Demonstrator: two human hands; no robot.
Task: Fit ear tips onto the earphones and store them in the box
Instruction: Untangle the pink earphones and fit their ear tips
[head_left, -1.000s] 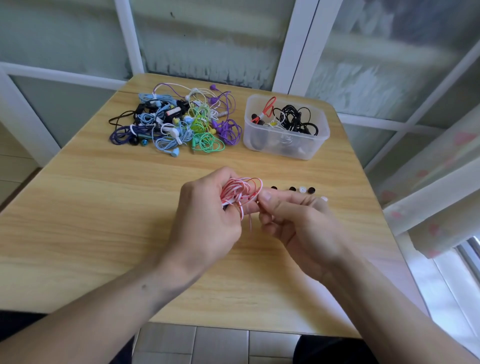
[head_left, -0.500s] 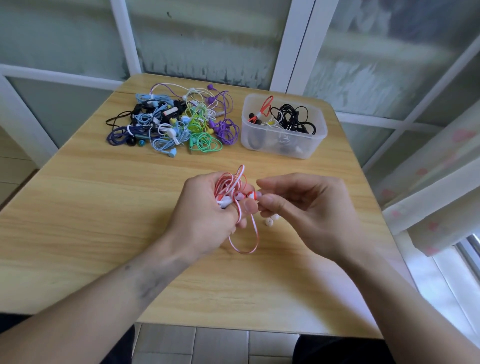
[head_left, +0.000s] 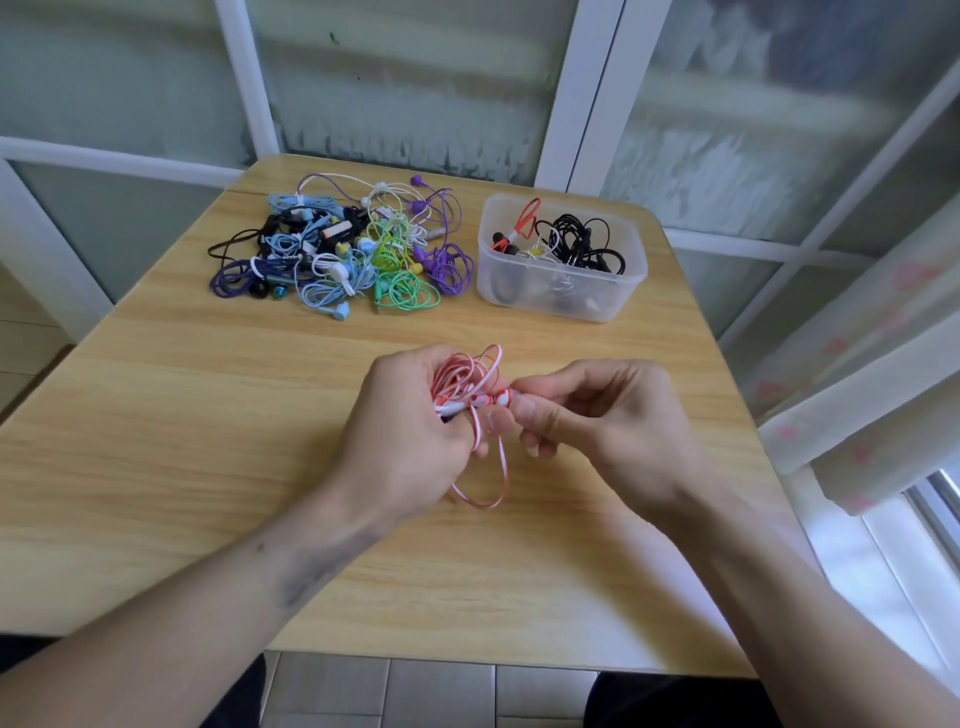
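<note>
The left hand (head_left: 410, 441) grips one coiled red-and-white earphone set (head_left: 467, 384) above the table (head_left: 156, 441); the right hand (head_left: 597, 415) pinches its earbud (head_left: 503, 399). Beyond — one clear box (head_left: 561, 291) holding earphones, one multicoloured earphone pile (head_left: 337, 249) beside it. No legible writing.

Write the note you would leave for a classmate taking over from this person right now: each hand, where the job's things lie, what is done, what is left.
Left hand: grips the coiled pink-and-white earphones, one loop hanging to the table.
Right hand: pinches at the pink earbud; whether a tip is seated, I cannot tell.
Clear box, far right: already holds black and red earphones.
Pile of tangled earphones, far left: untouched.
Left: finish this pair, put it in the box, then work through the pile.
</note>
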